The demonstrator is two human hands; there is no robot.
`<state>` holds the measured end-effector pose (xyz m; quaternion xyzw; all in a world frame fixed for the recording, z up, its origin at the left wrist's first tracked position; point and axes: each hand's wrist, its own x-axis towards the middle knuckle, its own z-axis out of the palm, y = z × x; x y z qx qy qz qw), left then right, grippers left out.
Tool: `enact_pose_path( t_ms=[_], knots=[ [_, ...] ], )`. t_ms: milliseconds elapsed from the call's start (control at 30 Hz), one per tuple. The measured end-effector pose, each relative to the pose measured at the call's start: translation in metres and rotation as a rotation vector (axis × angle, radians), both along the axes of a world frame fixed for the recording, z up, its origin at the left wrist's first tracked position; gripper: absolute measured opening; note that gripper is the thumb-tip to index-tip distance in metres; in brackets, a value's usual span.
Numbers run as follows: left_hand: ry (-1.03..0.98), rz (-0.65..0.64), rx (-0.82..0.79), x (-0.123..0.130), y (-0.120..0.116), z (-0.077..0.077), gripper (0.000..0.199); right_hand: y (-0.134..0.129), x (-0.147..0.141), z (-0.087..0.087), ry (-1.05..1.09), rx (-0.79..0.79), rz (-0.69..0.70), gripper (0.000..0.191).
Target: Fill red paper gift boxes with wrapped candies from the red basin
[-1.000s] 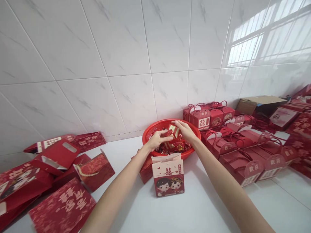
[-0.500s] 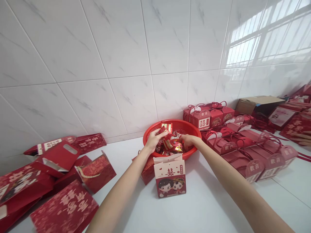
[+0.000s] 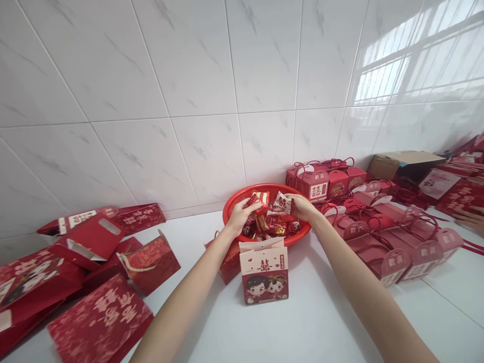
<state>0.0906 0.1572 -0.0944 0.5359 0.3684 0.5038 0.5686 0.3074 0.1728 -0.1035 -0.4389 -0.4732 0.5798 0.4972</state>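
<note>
The left hand point(image 3: 241, 217) pinches red packets point(image 3: 259, 200) and the right hand point(image 3: 300, 206) pinches a white packet point(image 3: 283, 202), both above the red basket point(image 3: 231, 197), behind the upright box point(image 3: 264, 275).

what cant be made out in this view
- Basket's bottom: in the head view, the wrapped sweets in the red basket cover it.
- Inside of the cartoon box: its front panel hides it.
- The red box behind that one: partly covered by it and the left forearm.
- Co-worker's hand: cut off by the right edge.
- Small print on the sweets: too small to read.
</note>
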Motion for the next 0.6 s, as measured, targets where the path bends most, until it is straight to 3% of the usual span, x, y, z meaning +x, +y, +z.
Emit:
enact_pose_path(
  t_ms=[133, 267, 433, 600],
  knots=[
    [0.024, 0.005, -0.013, 0.000, -0.002, 0.001, 0.038, -0.007, 0.001, 0.005, 0.074, -0.044, 0.053, 0.028],
    [0.049, 0.011, -0.017, 0.000, -0.001, 0.000, 0.039, -0.012, 0.001, 0.005, 0.060, 0.053, 0.081, 0.016],
    [0.069, 0.070, 0.012, 0.000, 0.002, -0.003, 0.034, -0.005, 0.001, -0.005, -0.085, 0.143, -0.066, 0.014],
    [0.105, 0.142, 0.054, 0.000, 0.005, -0.005, 0.029, 0.005, 0.001, -0.017, -0.415, 0.216, -0.239, 0.020]
  ],
)
